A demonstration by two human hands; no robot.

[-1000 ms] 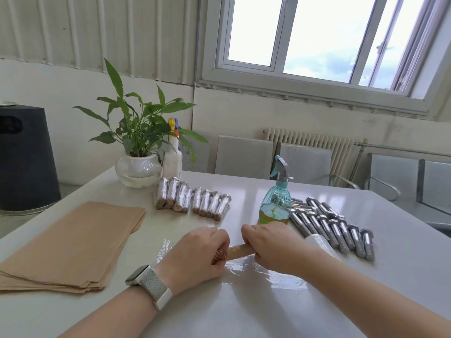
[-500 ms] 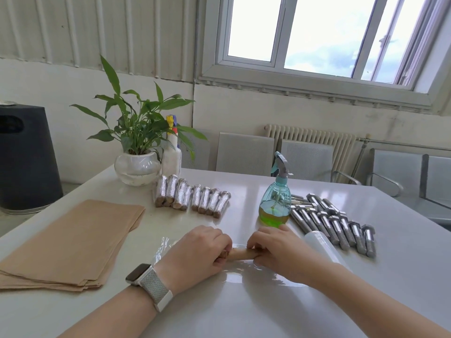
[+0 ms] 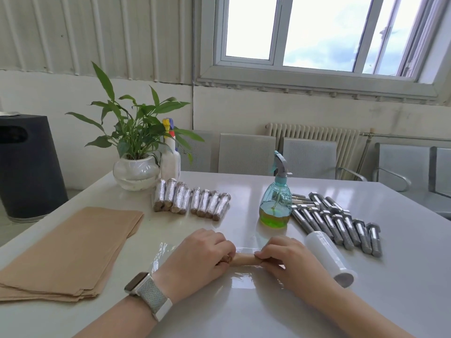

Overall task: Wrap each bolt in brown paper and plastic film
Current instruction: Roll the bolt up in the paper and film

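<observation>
Both the left hand [image 3: 200, 254] and right hand [image 3: 285, 259] curl their fingers around the ends of the stiff, heavy brown-paper-wrapped bolt [image 3: 244, 259] lying on thin, clingy clear plastic film [image 3: 241, 280] near the worktop's front edge.

1. Counter [image 3: 280, 311]: smooth, glossy, pale; mirrors window light.
2. Paper sheets [image 3: 70, 250]: brown, matt, stacked flat.
3. Bare bolts [image 3: 341, 225]: grey metal, dull shine, threaded shanks.
4. Wrapped bolts [image 3: 192, 200]: crinkled shiny film over brown paper.
5. Film roll [image 3: 329, 257]: clear plastic, glossy.
6. Spray bottle [image 3: 275, 206]: translucent blue-green plastic.
</observation>
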